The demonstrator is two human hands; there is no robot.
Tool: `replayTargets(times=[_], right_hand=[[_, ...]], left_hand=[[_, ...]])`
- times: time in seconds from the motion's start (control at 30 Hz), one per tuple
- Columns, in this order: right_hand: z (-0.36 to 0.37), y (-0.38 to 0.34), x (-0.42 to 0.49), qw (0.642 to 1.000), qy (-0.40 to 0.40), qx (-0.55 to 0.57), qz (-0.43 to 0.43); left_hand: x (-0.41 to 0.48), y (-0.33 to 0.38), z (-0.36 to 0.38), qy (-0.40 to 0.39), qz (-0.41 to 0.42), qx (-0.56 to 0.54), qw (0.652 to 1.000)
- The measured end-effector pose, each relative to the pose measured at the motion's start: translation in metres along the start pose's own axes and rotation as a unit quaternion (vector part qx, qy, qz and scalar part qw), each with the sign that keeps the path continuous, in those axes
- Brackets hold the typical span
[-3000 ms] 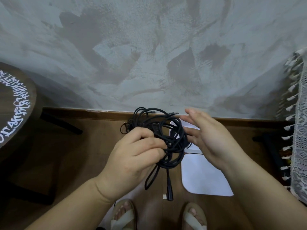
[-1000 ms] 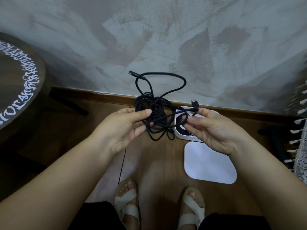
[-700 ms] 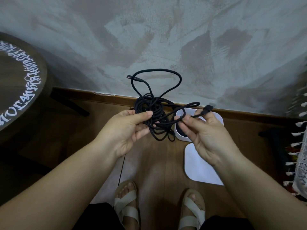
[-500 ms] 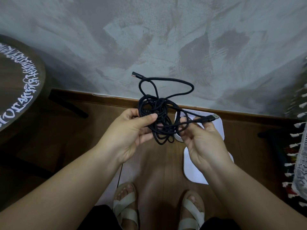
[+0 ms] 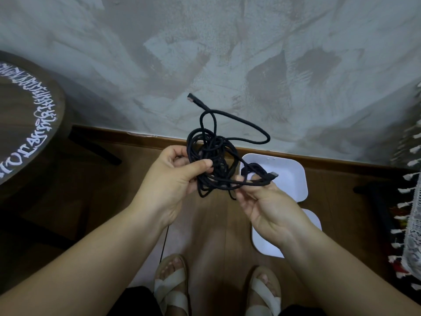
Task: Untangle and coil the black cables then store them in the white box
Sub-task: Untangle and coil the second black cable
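open white box (image 5: 297,179) sits on the wooden floor (image 5: 209,224), lid (image 5: 265,246) just beside it, no cable visible in it; left hand (image 5: 173,179) grips the black cables (image 5: 211,160), a knotted wad in mid-air, right hand (image 5: 266,201) pinches one plug end (image 5: 274,174); untangling barely begun, coiling and storing left.

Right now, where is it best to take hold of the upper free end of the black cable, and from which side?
Probably pinch the straight stretch just behind the upper plug, coming from above. It sticks up clear of the tangle, with nothing wrapped on it. The left hand grips the tangle; the right hand pinches the other plug end.
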State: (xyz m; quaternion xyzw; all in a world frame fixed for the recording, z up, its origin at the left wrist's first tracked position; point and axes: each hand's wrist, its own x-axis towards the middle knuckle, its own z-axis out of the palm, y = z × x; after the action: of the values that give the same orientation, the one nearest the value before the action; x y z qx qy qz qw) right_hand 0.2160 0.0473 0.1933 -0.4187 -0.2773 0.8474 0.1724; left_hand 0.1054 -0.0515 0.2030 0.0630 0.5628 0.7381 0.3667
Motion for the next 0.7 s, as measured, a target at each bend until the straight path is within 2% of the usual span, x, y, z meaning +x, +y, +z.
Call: replayTargets(times=[0.1,0.17,0.27,0.33,0.4,0.5,0.57,0.7], right_hand=[[0.0,0.0,-0.003,0.999,-0.013,-0.022,0.047],[-0.001,-0.006,-0.002,0.999,-0.021,-0.013,0.042],[-0.007,-0.019,0.001,0.997,-0.013,-0.06,-0.045],[-0.011,-0.026,0.0,0.982,-0.009,-0.156,-0.102],[-0.012,-0.03,-0.003,0.957,-0.018,-0.263,-0.118],[-0.013,-0.031,-0.009,0.896,-0.075,-0.432,-0.073],[-0.015,-0.028,-0.011,0.851,-0.113,-0.51,-0.058],[-0.01,-0.022,-0.013,0.757,-0.166,-0.625,-0.095]], left_hand=[[0.003,0.006,-0.003,-0.007,0.02,0.01,1.0],[0.005,0.009,-0.006,-0.014,0.021,0.017,1.0],[0.007,0.011,-0.009,-0.008,0.001,0.016,1.0],[0.009,0.012,-0.011,0.0,-0.016,0.006,1.0],[0.011,0.013,-0.012,0.004,-0.03,-0.01,0.999],[0.013,0.014,-0.013,0.032,-0.045,-0.056,0.997],[0.015,0.014,-0.013,0.058,-0.052,-0.08,0.994],[0.015,0.011,-0.012,0.073,-0.058,-0.09,0.992]])
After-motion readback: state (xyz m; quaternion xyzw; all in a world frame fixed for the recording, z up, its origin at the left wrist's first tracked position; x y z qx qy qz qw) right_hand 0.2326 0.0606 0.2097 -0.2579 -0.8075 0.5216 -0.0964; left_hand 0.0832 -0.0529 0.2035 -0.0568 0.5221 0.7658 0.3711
